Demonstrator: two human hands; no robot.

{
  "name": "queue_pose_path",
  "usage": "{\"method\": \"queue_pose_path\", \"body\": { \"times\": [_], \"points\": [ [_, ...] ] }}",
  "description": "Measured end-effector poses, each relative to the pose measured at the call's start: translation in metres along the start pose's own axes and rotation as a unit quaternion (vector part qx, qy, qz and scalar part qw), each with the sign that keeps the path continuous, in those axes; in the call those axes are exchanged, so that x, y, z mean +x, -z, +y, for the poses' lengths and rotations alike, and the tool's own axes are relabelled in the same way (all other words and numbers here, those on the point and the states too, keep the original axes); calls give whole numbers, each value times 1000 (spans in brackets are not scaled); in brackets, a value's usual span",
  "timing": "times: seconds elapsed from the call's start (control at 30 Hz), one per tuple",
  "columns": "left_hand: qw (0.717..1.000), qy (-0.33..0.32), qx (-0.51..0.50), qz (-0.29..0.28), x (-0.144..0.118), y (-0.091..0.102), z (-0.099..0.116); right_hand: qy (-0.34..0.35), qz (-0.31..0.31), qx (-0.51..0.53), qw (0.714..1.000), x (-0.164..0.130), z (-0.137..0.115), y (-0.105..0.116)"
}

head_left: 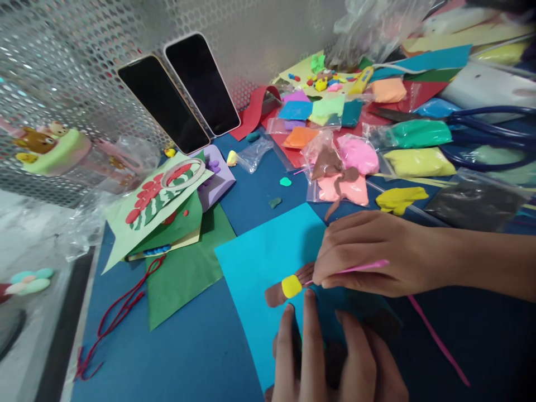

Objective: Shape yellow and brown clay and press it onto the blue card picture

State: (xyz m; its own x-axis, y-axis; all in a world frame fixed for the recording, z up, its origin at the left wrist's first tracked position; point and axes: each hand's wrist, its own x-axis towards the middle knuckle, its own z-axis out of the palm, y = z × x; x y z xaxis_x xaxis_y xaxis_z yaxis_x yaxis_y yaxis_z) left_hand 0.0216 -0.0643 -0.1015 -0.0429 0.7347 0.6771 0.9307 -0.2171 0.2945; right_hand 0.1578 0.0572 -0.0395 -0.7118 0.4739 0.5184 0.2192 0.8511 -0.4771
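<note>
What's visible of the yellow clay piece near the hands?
The yellow clay piece is a small, rounded, soft-looking lump, matte and bright. It sits pressed onto a brown clay strip lying on the cyan paper sheet. The right hand holds a pink tool pointed at it; the left hand's fingers lie just below it.

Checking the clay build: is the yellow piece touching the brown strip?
Touching. The head view shows the yellow piece pressed onto the brown strip, overlapping it with no gap, on the cyan paper.

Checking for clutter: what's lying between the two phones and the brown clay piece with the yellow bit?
In the head view, between the phones and the brown clay piece lie dark blue paper, two small green clay bits, and the turquoise sheet.
</note>
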Motion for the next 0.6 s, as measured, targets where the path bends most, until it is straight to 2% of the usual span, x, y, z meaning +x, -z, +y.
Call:
{"method": "queue_pose_path", "body": {
  "times": [0.1,0.27,0.47,0.53,0.6],
  "points": [
    [999,21,-24,9,2,1,-1,8,-4,-19,1000,0,0,-1],
    [1000,12,-17,-2,1,1,-4,13,-5,-50,999,-1,2,-2],
    [999,20,-24,10,2,2,-3,-1,-7,-23,1000,0,1,-1],
    [1000,3,-17,-11,2,7,-9,-9,-7,-10,1000,1,1,0],
    [994,-74,-12,-80,2,13,-19,-13,-7,-6,1000,0,1,0]
  ]
}}
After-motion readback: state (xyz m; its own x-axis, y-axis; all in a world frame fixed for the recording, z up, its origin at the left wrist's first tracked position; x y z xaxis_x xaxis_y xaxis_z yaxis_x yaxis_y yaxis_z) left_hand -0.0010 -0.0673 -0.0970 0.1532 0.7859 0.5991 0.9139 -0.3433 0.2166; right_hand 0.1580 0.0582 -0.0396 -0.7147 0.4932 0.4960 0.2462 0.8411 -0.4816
